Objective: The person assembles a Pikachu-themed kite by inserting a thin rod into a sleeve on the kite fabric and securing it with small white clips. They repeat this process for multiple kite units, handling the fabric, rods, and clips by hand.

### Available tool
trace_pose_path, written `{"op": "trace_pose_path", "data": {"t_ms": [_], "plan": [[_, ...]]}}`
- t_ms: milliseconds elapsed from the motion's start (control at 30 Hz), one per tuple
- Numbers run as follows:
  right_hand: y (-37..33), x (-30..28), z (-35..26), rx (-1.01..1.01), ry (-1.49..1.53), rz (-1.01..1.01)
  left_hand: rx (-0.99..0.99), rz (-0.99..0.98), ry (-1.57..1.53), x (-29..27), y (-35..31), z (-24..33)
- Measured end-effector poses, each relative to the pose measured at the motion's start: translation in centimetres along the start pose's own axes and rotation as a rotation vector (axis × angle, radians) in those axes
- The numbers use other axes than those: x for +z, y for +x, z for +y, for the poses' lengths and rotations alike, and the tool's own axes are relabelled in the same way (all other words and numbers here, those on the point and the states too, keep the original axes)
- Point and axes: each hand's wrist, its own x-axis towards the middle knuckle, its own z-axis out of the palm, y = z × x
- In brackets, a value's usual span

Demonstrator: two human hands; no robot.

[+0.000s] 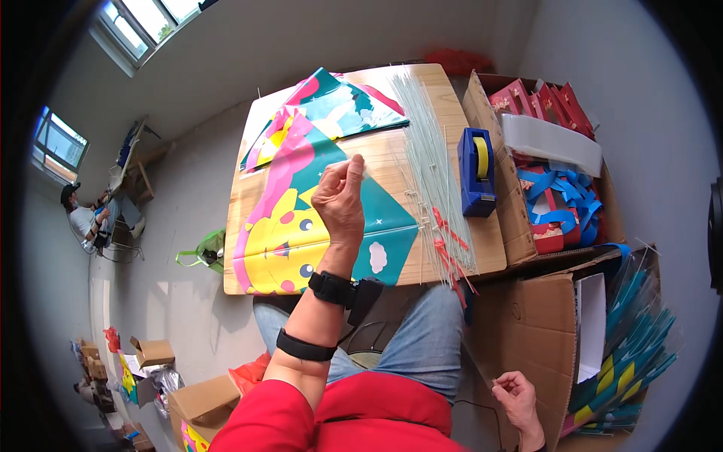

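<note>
Teal-and-yellow kite sheet (pixel 316 226) flat on wooden surface (pixel 482 252). Left hand (pixel 340 197) raised over it, wrist bent, grip pinched on thin pale rod (pixel 360 172). Right hand (pixel 518 398) low beside cardboard box (pixel 527 331), fingers loosely curled, empty.

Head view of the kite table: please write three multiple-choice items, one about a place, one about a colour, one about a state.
1. Where does the tape dispenser stand?
A. on the wooden table's right part
B. on the floor
C. inside the cardboard box

2. What colour is the dispenser?
A. green
B. blue
C. white

3. How is the left hand?
A. flat and open on the floor
B. raised over the kite, fingers pinched
C. gripping the dispenser

Answers: 1 A, it sits beside the thin rods; 2 B, its body is blue; 3 B, fingertips are closed above the kite.
</note>
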Motion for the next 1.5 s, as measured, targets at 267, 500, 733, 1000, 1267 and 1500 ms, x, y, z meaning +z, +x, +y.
{"op": "trace_pose_path", "data": {"t_ms": [267, 500, 733, 1000, 1267, 1500], "plan": [[5.7, 7.6, -7.7, -0.192, -0.244, -0.191, -0.485, 0.477, -0.398, -18.7, 2.6, 0.6], [7.0, 13.2, -11.3, -0.119, -0.384, -0.384, -0.477, 0.683, -0.538, -31.0, -0.3, -1.4], [9.3, 14.6, -9.2, -0.079, -0.317, -0.318, -0.589, 0.484, -0.624, -34.9, -3.2, -4.2], [10.3, 12.5, -6.1, 0.055, -0.313, -0.228, -0.712, 0.471, -0.529, -32.9, -5.0, -9.3], [16.2, 13.8, -6.4, -0.016, -0.195, -0.291, -0.703, 0.510, -0.486, -35.8, -3.9, -9.2], [23.6, 16.8, -6.5, -0.089, -0.065, -0.346, -0.581, 0.473, -0.633, -37.2, -0.1, -6.0]]}}
